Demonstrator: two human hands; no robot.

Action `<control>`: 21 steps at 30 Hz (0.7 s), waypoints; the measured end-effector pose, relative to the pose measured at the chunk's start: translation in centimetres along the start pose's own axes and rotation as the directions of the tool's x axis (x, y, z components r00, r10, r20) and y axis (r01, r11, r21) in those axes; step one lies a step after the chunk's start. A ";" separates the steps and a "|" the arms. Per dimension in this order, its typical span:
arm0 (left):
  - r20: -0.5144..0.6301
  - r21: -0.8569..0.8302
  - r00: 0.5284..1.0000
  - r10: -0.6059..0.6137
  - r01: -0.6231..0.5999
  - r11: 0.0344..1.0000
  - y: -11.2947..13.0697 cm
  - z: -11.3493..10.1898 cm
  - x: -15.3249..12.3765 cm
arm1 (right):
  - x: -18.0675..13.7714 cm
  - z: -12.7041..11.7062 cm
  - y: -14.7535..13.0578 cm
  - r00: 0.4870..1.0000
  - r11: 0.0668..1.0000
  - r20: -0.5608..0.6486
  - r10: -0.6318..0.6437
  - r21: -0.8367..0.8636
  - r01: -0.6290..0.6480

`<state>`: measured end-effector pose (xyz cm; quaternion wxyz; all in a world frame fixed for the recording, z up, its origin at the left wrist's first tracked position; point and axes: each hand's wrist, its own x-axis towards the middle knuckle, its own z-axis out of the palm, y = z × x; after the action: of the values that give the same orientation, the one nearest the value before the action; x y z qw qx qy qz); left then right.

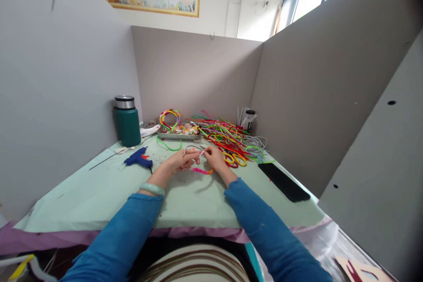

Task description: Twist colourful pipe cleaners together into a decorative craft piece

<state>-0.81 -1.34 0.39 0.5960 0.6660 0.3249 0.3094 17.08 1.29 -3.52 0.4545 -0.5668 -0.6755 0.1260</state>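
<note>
In the middle of the table my left hand (183,161) and my right hand (214,158) come together, fingers closed, on a thin hoop like a headband. Its lower stretch is wrapped in fuzzy pink and orange pipe cleaner (200,170). A bare grey stretch of the hoop (189,146) curves up behind my left fingers. Between both sets of fingertips shows a pale pink strand (202,153); its exact course is partly hidden. Just right of my right hand lie yellow-handled scissors (240,160).
Behind my hands lie a heap of coloured pipe cleaners (221,134) and a metal tray of small pieces (180,137) with a wrapped hoop (169,120) on it. At left are a blue glue gun (139,157) and a green bottle (128,125); at right, a black phone-like slab (283,181). Grey partitions enclose the table.
</note>
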 end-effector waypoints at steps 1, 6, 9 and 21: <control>0.012 -0.004 1.000 -0.006 0.006 1.000 0.0 0.0 0.0 | 0.0 0.0 0.0 1.000 1.000 0.003 -0.001 -0.007 0.001; -0.013 -0.010 1.000 0.004 -0.004 1.000 0.2 0.1 -0.1 | -0.1 0.3 0.0 1.000 1.000 0.002 -0.022 -0.010 0.022; -0.041 -0.028 0.999 0.030 -0.032 0.999 0.0 0.1 0.1 | -0.2 0.4 -0.1 0.999 0.999 0.003 -0.037 -0.016 0.037; -0.060 -0.099 0.998 0.015 -0.021 0.995 -0.1 0.2 0.3 | -0.7 0.5 -0.5 0.994 0.994 0.027 -0.105 0.010 0.105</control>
<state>-0.42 -1.19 0.28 0.6155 0.6290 0.3207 0.3502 16.36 0.69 -3.81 0.4538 -0.5266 -0.7100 0.1127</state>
